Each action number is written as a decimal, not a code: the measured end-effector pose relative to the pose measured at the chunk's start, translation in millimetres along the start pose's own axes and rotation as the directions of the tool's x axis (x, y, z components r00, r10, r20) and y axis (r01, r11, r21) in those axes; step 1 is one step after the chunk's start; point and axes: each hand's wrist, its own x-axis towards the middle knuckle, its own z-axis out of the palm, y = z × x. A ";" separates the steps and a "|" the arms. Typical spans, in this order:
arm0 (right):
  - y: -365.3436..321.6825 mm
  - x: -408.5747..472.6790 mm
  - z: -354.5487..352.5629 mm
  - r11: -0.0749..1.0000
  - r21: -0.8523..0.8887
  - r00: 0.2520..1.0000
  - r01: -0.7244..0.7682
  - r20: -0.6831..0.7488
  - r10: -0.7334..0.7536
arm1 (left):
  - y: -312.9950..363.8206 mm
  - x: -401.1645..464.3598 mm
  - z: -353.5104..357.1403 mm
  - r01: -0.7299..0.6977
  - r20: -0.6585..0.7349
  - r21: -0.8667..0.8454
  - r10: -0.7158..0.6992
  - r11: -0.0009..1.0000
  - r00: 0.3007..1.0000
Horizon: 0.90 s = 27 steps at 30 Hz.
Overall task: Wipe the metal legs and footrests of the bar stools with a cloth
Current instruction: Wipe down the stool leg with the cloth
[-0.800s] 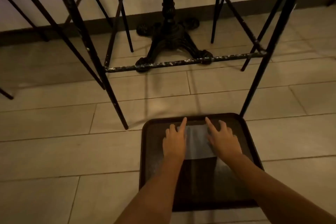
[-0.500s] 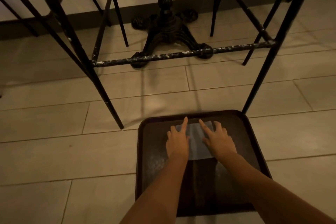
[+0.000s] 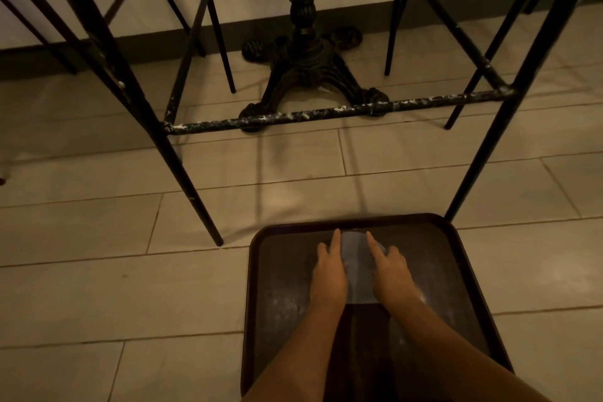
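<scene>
From the head camera we look down at a dark brown tray (image 3: 261, 303) lying on the tiled floor (image 3: 98, 287). On it lies a pale blue-grey cloth (image 3: 358, 268), and both hands press down on it: the left hand (image 3: 329, 274) on the cloth's left edge, the right hand (image 3: 390, 274) on its right, each with the index finger stretched forward and flat, nothing gripped. Beyond the tray stands a black bar stool; its front footrest (image 3: 326, 112) is flecked with white, joining the left leg (image 3: 137, 101) and the right leg (image 3: 509, 108). Behind it sits an ornate cast-iron table base (image 3: 306, 65).
</scene>
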 end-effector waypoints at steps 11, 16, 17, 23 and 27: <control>-36.8 -14.4 -58.6 0.892 0.396 0.952 0.217 -0.286 -0.104 | 37.0 -33.9 -60.5 -0.275 -0.423 -0.192 0.173 0.942 0.890; -60.2 -33.8 -94.1 0.836 0.437 0.910 0.334 -0.379 -0.166 | 59.7 -57.3 -96.2 -0.429 -0.424 -0.149 0.334 0.891 0.842; -65.3 -38.7 -102.5 0.816 0.457 0.905 0.355 -0.388 -0.177 | 65.0 -61.6 -103.7 -0.439 -0.446 -0.151 0.335 0.886 0.830; -99.7 -67.7 -157.7 0.686 0.544 0.869 0.483 -0.395 -0.298 | 99.7 -94.2 -154.8 -0.587 -0.641 0.001 0.451 0.810 0.621; -131.1 -81.4 -185.3 0.674 0.416 0.759 0.611 -0.550 -0.349 | 117.2 -113.0 -191.5 -0.652 -0.745 0.071 0.475 0.754 0.468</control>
